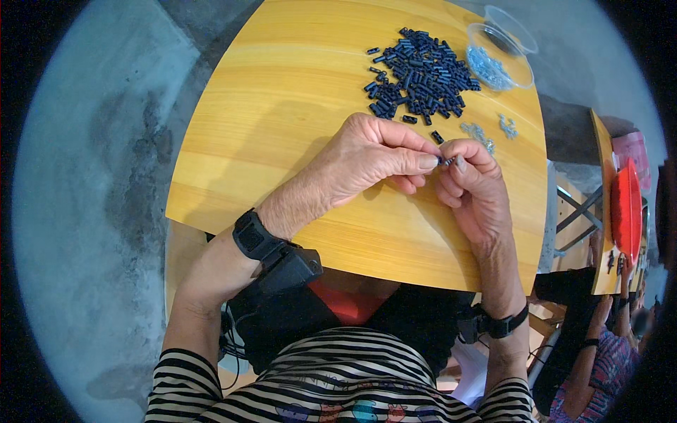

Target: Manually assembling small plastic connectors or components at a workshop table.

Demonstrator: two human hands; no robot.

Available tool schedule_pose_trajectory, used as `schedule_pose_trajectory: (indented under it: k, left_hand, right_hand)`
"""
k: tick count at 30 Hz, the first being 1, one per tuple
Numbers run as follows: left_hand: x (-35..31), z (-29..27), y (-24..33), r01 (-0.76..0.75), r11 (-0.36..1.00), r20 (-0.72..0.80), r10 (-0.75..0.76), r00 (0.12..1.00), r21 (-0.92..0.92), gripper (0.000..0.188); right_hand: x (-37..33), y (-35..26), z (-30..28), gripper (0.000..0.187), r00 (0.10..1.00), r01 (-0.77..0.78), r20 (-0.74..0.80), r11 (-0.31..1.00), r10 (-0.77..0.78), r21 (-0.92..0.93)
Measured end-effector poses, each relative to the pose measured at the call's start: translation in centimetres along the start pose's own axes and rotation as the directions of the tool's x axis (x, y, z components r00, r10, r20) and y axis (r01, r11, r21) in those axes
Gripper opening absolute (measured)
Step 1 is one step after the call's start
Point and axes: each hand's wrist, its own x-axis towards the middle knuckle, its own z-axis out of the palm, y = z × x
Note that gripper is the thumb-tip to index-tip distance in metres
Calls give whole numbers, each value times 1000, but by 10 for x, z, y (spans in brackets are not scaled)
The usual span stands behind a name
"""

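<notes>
Left hand [370,149] of the person at the table is pinching a tiny dark piece [443,161] between thumb and forefinger, and the right hand [481,185] meets it there, thumb and finger pressed together on the other end. Can't tell if that's one part or two, it's mostly buried in fingertips. So the piece is up above the yellow wood-grain table [261,120], just this side of a big heap of dark blue-black tubular parts [427,74]. One loose dark part [437,137] lies right by the fingers. Two little clusters of clear bits [479,135] sit near the right hand, and past those there's a clear round tub [530,74] with pale blue bits [488,68] inside. Black wristbands [255,236] on both arms, btw, and a striped top [352,352]. Off to the right, a red basin [625,211] is on another table.
</notes>
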Motion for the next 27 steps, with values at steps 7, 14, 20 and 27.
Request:
schedule_pose_trajectory:
  k: [7, 14, 20, 27]
  left_hand:
    - [-1, 1, 1, 7, 1000, 2, -7, 1000, -7, 22]
    - [-2, 2, 3, 74, 994, 15, -73, 997, -78, 23]
    - [-3, -2, 1, 94, 991, 13, -93, 996, -99, 21]
    - [-1, -3, 0, 105, 994, -7, -105, 994, -26, 19]
  right_hand:
    - [0, 1, 2, 10, 998, 45, -30, 998, -46, -45]
    - [-2, -1, 10, 8, 979, 163, -72, 946, -191, -280]
    - [0, -2, 13, 6, 933, 282, -24, 773, -358, -569]
    - [3, -5, 12, 7, 843, 424, 186, 413, -504, -806]
